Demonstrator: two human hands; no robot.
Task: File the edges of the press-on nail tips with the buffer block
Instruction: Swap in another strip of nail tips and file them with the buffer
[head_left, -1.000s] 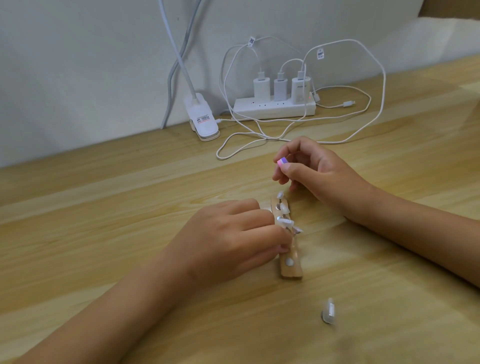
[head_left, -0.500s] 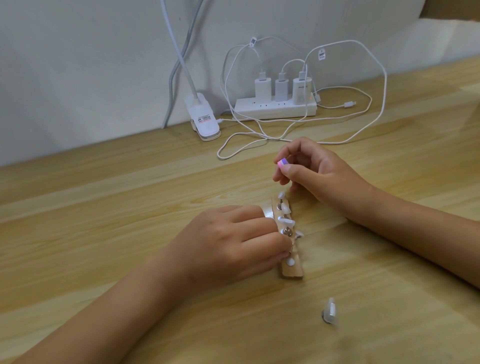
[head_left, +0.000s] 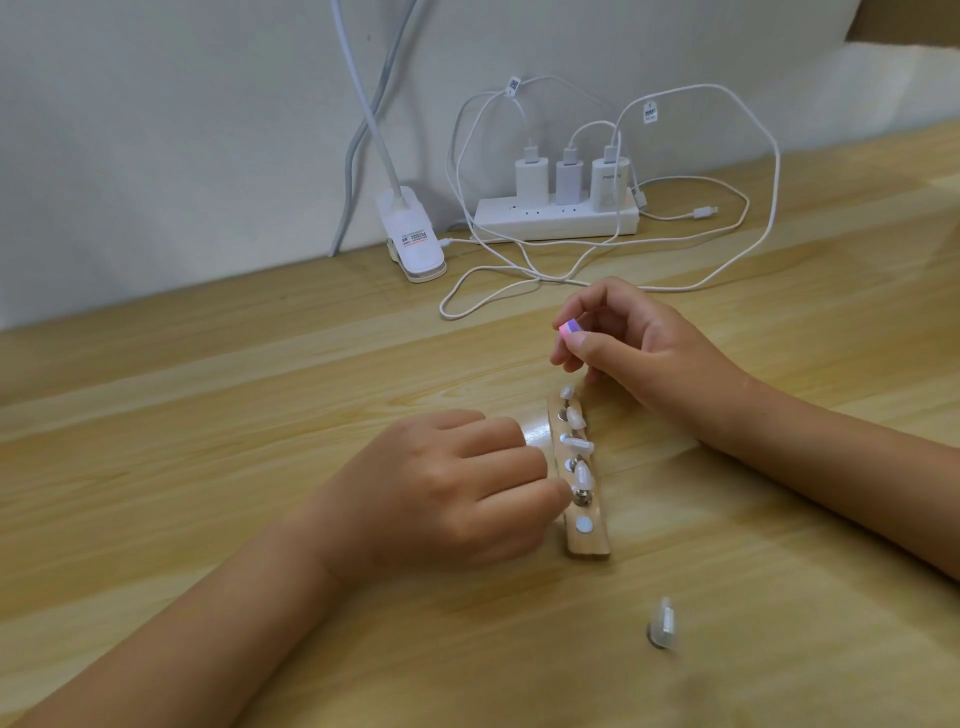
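At mid-bench (head_left: 208, 415) the holder (head_left: 587, 545) carries the tips (head_left: 576, 444). The left hand (head_left: 447, 493) curls against its pegs, though I can't tell if it's pinching. The right hand (head_left: 649, 353) pinches the block (head_left: 570, 327) above the far end. A hard stroke could pop a tip off to join the loose tip (head_left: 661, 629) near the front edge.

There was the left hand (head_left: 447, 488), bare, the right hand (head_left: 644, 353) bare too; left forearm (head_left: 208, 623) and right forearm (head_left: 831, 467) ran uncovered to the frame edge, right thumbnail (head_left: 576, 341) cut short
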